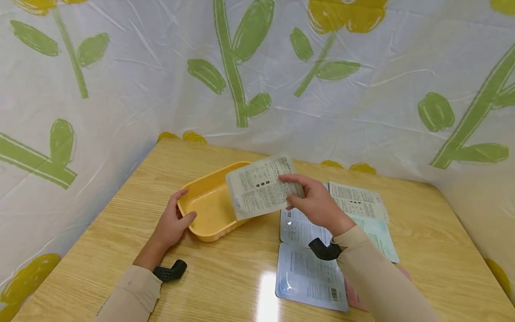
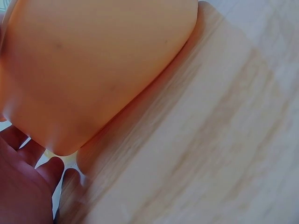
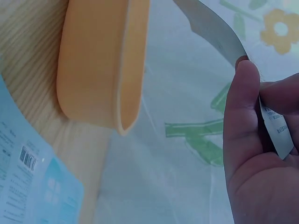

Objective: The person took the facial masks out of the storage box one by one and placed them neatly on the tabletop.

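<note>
A yellow plastic tray (image 1: 211, 208) with rounded corners is on the wooden table. My left hand (image 1: 170, 223) grips its near left end, thumb over the rim; in the left wrist view the fingers (image 2: 32, 151) are at the outer wall of the tray (image 2: 103, 60). My right hand (image 1: 318, 201) pinches a flat, pale printed packet (image 1: 261, 185) by its right edge, between thumb and fingers. The packet hangs over the tray's right part and hides it. In the right wrist view the packet (image 3: 217, 30) is seen edge-on, above the tray's rim.
Right of the tray lie blue packets (image 1: 310, 277), a pale green packet (image 1: 374, 235), a white packet (image 1: 358, 199) and a pink one (image 1: 356, 295), partly under my right forearm. A flower-printed sheet (image 1: 161, 80) hangs behind the table (image 1: 225, 277).
</note>
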Tool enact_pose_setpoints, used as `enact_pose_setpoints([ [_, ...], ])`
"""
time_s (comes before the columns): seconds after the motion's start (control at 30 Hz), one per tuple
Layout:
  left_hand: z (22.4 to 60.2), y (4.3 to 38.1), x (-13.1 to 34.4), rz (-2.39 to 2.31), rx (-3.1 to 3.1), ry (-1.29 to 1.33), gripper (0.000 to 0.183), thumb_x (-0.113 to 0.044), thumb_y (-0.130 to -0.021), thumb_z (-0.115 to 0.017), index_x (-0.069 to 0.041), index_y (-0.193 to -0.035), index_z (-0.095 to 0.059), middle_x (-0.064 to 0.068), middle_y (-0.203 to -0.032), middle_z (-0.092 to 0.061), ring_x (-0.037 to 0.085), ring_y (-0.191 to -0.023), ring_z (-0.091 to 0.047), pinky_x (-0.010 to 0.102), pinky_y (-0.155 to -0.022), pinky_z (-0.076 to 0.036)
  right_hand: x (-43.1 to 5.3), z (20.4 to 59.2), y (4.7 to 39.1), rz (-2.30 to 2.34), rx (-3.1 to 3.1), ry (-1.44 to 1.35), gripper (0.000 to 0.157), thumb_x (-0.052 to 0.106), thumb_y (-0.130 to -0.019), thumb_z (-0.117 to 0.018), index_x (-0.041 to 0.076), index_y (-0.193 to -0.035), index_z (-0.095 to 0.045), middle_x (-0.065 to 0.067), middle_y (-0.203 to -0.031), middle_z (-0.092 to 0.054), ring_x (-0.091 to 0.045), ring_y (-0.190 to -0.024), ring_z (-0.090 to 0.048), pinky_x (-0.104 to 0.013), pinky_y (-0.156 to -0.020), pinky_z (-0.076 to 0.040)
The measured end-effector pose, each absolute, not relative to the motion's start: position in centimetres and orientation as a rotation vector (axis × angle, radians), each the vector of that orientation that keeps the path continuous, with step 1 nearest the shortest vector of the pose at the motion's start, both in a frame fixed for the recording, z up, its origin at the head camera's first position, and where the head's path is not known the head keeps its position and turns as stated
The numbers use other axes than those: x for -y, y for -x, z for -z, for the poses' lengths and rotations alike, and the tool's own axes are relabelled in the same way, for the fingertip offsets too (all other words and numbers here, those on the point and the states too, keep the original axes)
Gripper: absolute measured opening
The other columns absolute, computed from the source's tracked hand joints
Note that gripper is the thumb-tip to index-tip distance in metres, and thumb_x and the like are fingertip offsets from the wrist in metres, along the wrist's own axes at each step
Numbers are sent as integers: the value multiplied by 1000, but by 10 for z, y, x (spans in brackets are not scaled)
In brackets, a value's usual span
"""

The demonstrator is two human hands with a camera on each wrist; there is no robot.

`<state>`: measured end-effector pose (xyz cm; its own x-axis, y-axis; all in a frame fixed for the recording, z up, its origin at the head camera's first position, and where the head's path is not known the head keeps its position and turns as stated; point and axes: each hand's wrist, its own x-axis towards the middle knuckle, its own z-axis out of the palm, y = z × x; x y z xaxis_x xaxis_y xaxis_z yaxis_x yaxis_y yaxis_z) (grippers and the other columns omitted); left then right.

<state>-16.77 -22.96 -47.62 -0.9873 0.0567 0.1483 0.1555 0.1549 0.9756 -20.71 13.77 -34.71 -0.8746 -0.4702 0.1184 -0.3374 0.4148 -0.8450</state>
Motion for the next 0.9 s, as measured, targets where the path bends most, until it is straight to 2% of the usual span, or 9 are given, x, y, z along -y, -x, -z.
enact_pose_setpoints([
  [0.07, 476, 168, 229, 1981, 2331, 212, 69, 0, -97, -57, 2, -154, -17, 27, -158, -17, 43, -140, -34, 13, -92, -43, -143, 346, 201, 1472, -2535, 731, 46, -2, -95, -57, 6, -140, -56, -13, -76, -62, -25, -78, -71, -30, -47, -39],
  [0.13, 475, 168, 229, 1977, 2335, 202, 69, 0, -97, -57, 2, -153, -17, 27, -159, -17, 43, -140, -34, 13, -92, -43, -149, 346, 194, 1486, -2544, 717, 46, -2, -94, -57, 6, -140, -57, -10, -57, -48, -23, -76, -71, -31, -47, -42],
  [0.23, 473, 167, 228, 1970, 2343, 192, 69, 0, -97, -57, 1, -154, -17, 26, -159, -17, 43, -141, -33, 13, -93, -43, -159, 346, 185, 1528, -2553, 701, 46, -4, -93, -58, 5, -138, -57, -8, -52, -45, -21, -70, -68, -33, -54, -52],
  [0.33, 473, 167, 228, 1982, 2339, 187, 70, 0, -97, -56, 2, -153, -17, 27, -158, -18, 43, -141, -33, 12, -92, -43, -170, 348, 174, 1589, -2546, 695, 46, -5, -93, -59, 3, -138, -57, -9, -58, -51, -20, -62, -64, -35, -66, -58],
  [0.43, 473, 167, 228, 1995, 2335, 184, 70, 1, -96, -56, 2, -153, -16, 27, -158, -18, 43, -141, -33, 11, -92, -43, -182, 352, 163, 1679, -2507, 695, 45, -7, -93, -59, -1, -138, -56, -15, -88, -67, -19, -68, -66, -38, -71, -60],
  [0.5, 473, 166, 228, 1996, 2336, 183, 70, 1, -96, -56, 2, -153, -16, 27, -158, -18, 43, -141, -33, 11, -92, -43, -189, 356, 155, 1711, -2505, 694, 45, -8, -93, -59, -3, -138, -55, -12, -104, -68, -19, -72, -68, -37, -69, -60],
  [0.6, 472, 166, 228, 1986, 2339, 181, 70, 1, -96, -56, 1, -154, -16, 27, -158, -18, 42, -140, -33, 12, -92, -43, -200, 361, 144, 1738, -2524, 681, 45, -10, -93, -59, -6, -137, -54, -1, -102, -69, -19, -67, -66, -35, -67, -60],
  [0.67, 472, 166, 228, 1981, 2339, 181, 70, 0, -96, -56, 1, -154, -16, 26, -158, -18, 42, -140, -34, 12, -92, -43, -206, 364, 136, 1731, -2569, 664, 45, -10, -93, -59, -6, -137, -53, 5, -86, -68, -20, -61, -63, -33, -66, -59],
  [0.9, 473, 166, 228, 1968, 2352, 184, 70, 0, -97, -57, 1, -154, -16, 26, -159, -18, 42, -141, -33, 10, -93, -41, -224, 378, 110, 1786, -2583, 605, 46, -13, -93, -59, -7, -138, -52, 5, -96, -69, -17, -68, -67, -33, -65, -59],
])
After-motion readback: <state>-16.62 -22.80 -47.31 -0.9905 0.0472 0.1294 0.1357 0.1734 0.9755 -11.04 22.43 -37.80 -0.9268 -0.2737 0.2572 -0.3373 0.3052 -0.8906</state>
